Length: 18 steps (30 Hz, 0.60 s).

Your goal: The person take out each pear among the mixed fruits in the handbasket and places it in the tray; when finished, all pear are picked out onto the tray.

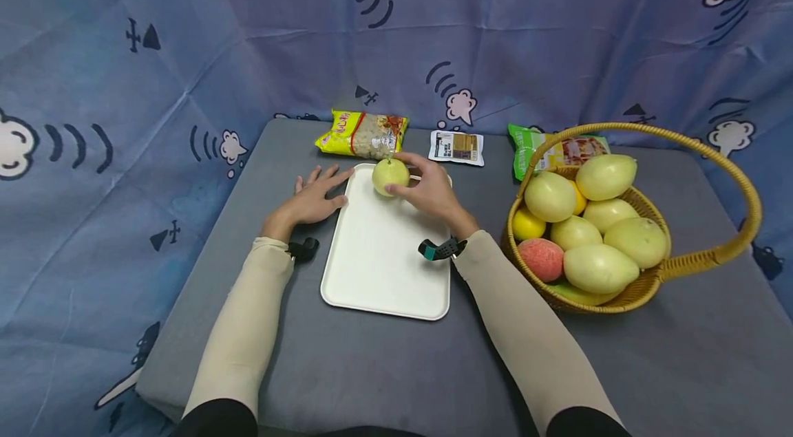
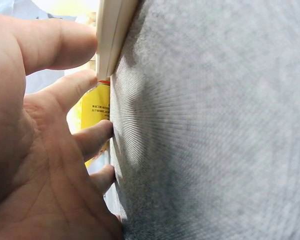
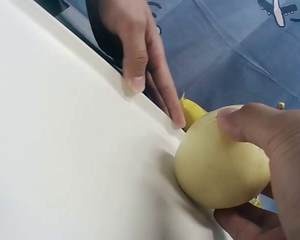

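Note:
My right hand (image 1: 427,189) grips a round, pale yellow-green pear (image 1: 390,177) with a short stem. The thumb (image 3: 240,122) lies on one side and curled fingers show beneath it. The pear is at the far end of a white rectangular tray (image 1: 387,258); whether it touches the surface, I cannot tell. My left hand (image 1: 312,199) lies beside the tray's far left edge, fingers spread. In the left wrist view its thumb (image 2: 65,45) and forefinger touch the tray's side, while other fingertips rest on the grey cloth (image 2: 215,125).
A wicker basket (image 1: 663,268) with a tall handle stands on the right, filled with several pale fruits, yellow ones and a red peach (image 1: 541,259). Along the back lie a yellow packet (image 1: 365,134), a small white pouch (image 1: 456,148) and a green packet (image 1: 523,141).

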Each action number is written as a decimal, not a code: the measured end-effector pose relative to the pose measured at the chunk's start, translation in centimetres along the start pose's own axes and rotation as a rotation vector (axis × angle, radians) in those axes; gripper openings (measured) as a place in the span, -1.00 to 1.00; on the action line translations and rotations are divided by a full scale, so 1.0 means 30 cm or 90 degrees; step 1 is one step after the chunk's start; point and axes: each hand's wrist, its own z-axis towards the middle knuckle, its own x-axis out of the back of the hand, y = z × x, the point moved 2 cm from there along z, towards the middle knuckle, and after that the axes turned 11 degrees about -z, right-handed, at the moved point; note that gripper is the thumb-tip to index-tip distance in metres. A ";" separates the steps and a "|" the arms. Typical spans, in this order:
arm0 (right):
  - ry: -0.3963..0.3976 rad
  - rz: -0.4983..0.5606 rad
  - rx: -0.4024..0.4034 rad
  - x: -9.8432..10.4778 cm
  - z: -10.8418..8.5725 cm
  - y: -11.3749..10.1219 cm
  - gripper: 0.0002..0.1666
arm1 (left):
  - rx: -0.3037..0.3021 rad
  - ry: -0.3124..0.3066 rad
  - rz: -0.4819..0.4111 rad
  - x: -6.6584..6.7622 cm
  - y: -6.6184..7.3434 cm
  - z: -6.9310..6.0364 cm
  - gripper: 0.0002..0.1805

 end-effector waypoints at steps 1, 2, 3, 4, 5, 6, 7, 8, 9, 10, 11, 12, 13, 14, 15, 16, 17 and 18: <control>0.000 0.000 -0.001 -0.006 0.003 0.001 -0.19 | -0.001 0.001 0.004 0.000 0.001 -0.001 -0.23; -0.002 0.002 -0.001 -0.012 0.005 -0.001 -0.19 | 0.000 0.002 0.000 0.000 0.005 -0.003 -0.23; -0.003 0.003 0.001 -0.019 0.009 -0.003 -0.19 | 0.001 0.003 0.000 0.000 0.008 -0.005 -0.23; -0.003 0.004 0.005 -0.027 0.012 -0.006 -0.19 | 0.002 0.004 0.003 0.000 0.010 -0.006 -0.24; -0.004 0.002 0.009 -0.036 0.017 -0.008 -0.19 | 0.003 0.004 0.004 0.000 0.011 -0.009 -0.24; -0.006 0.002 0.016 -0.044 0.022 -0.011 -0.19 | 0.005 0.005 0.006 0.000 0.011 -0.010 -0.24; -0.008 0.001 0.024 -0.052 0.026 -0.014 -0.18 | 0.007 0.005 0.008 0.000 0.011 -0.010 -0.24; -0.010 -0.001 0.030 -0.060 0.030 -0.017 -0.18 | 0.008 0.005 0.011 0.000 0.011 -0.010 -0.24; -0.010 -0.002 0.036 -0.067 0.035 -0.017 -0.17 | 0.008 0.006 0.018 -0.001 0.010 -0.009 -0.24; -0.010 -0.005 0.038 -0.074 0.038 -0.018 -0.17 | 0.010 0.006 0.020 -0.001 0.008 -0.006 -0.24; -0.011 -0.008 0.038 -0.078 0.040 -0.019 -0.16 | 0.011 0.005 0.022 -0.002 0.006 -0.002 -0.24; -0.011 -0.011 0.037 -0.081 0.040 -0.021 -0.15 | 0.012 0.006 0.024 -0.002 0.003 0.002 -0.23; -0.010 -0.015 0.036 -0.082 0.039 -0.022 -0.14 | 0.012 0.006 0.025 -0.003 0.001 0.006 -0.23; -0.008 -0.018 0.033 -0.082 0.037 -0.023 -0.12 | 0.013 0.006 0.026 -0.003 0.002 0.007 -0.23; -0.006 -0.023 0.034 -0.079 0.031 -0.024 -0.10 | 0.013 0.006 0.027 -0.004 0.002 0.008 -0.24; -0.002 -0.033 0.035 -0.074 0.024 -0.026 -0.08 | 0.013 0.006 0.027 -0.004 0.001 0.008 -0.24; 0.001 -0.041 0.033 -0.068 0.015 -0.029 -0.06 | 0.013 0.005 0.026 -0.002 0.002 0.007 -0.24; 0.004 -0.049 0.033 -0.060 0.005 -0.032 -0.04 | 0.013 0.006 0.024 0.000 0.002 0.005 -0.24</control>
